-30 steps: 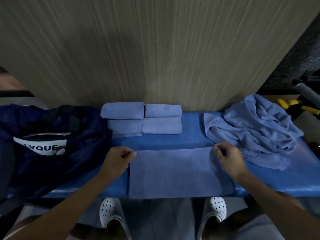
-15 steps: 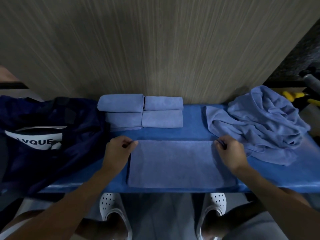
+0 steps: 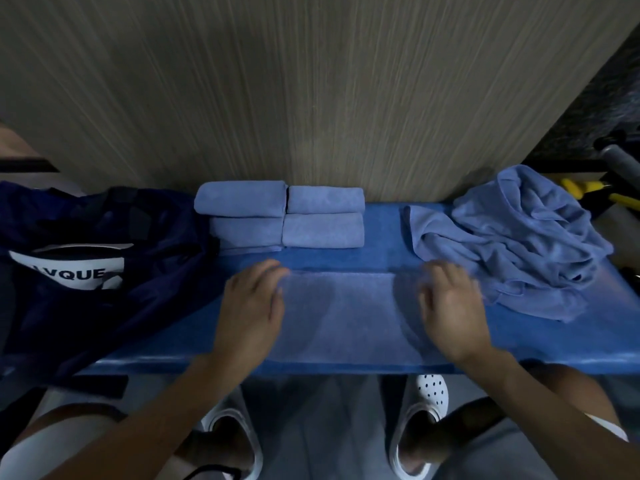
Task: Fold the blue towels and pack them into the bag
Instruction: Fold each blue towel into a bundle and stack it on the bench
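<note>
Two hands are laid on a flat blue towel [image 3: 339,317] that is spread on the blue tabletop [image 3: 554,344]. The left hand [image 3: 251,306] is set on the towel's left end and the right hand [image 3: 450,306] on its right end, with bare cloth seen between them. The fingers [image 3: 268,271] of the left hand are stretched toward the towel's far edge, and those of the right hand are spread and pointed the same way. As far as the motion blur allows, both sets seem to be held fairly straight, pressed on the cloth rather than curled round it.

Beyond the left fingers, four folded towels [image 3: 280,216] are set in two pairs against the wall panel [image 3: 311,98], each touching the next. Beyond and to the right of the right fingers, a crumpled heap of unfolded towels [image 3: 519,244] is piled, its near edge just beside that hand. Well to the left of the left fingers, a dark navy bag [image 3: 86,313] with a white label [image 3: 69,271] is slumped over the tabletop's end. White perforated shoes [image 3: 429,393] are seen below the tabletop's near edge.
</note>
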A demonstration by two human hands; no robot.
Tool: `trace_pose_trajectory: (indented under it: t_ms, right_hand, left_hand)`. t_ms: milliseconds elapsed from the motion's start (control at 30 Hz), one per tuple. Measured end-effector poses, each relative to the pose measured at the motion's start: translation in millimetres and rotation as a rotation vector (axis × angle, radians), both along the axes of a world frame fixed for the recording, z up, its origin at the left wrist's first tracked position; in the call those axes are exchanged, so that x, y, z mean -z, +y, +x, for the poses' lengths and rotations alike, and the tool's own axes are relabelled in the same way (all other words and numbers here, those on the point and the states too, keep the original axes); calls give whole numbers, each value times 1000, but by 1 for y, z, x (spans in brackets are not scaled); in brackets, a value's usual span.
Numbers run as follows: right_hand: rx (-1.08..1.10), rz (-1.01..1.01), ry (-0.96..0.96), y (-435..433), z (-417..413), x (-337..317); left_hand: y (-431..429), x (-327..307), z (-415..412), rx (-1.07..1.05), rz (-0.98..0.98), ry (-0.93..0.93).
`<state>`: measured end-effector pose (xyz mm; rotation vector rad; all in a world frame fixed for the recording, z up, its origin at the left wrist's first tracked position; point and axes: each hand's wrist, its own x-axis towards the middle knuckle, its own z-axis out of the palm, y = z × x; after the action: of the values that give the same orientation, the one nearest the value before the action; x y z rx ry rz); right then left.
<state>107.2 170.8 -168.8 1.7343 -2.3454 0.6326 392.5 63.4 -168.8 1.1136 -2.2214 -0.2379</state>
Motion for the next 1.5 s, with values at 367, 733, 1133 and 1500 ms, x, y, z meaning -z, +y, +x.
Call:
trace_pose_trajectory:
  t_ms: [367, 733, 1133, 1500]
  right_hand:
    - [-230, 445, 166, 1, 34, 34]
    - [-29, 482, 36, 4, 11, 31]
    - [201, 322, -72, 11, 13, 2]
    - [286, 488, -430, -5, -8, -3]
  left_hand:
    - [4, 33, -20, 253, 88, -636]
    - [2, 33, -21, 205, 100, -664]
    - [42, -23, -37, 25, 312, -1070]
    - [19, -27, -52, 166, 417, -761]
